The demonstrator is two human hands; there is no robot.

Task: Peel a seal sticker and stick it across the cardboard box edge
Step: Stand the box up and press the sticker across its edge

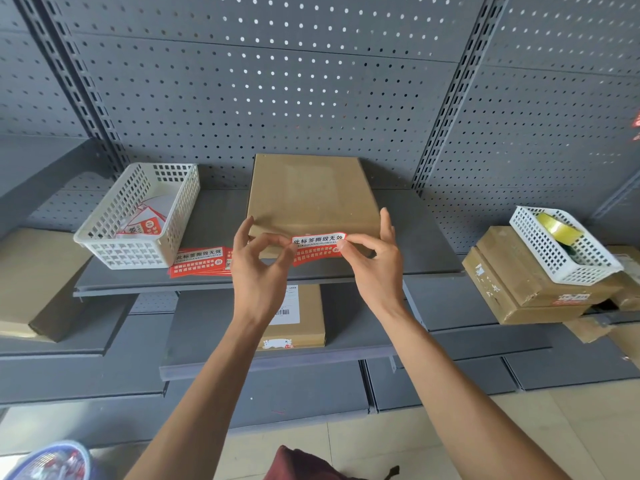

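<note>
Your left hand (258, 268) and right hand (375, 261) each pinch an end of the seal sticker (317, 249), held at the near edge of the cardboard box (310, 199).

Counted stock on the grey shelving

Two hands are seen, the left hand (258, 268) and the right hand (375, 268); one seal sticker (317, 249) is held between them; one flat cardboard box (310, 195) is counted on the upper shelf (415, 237); two white baskets are counted, the left basket (138, 216) and the right basket (561, 247); one stack of stickers (201, 261) is seen, its sheets too close to count; one tape roll (557, 230) is seen; one labelled box (294, 317) is seen below.
</note>
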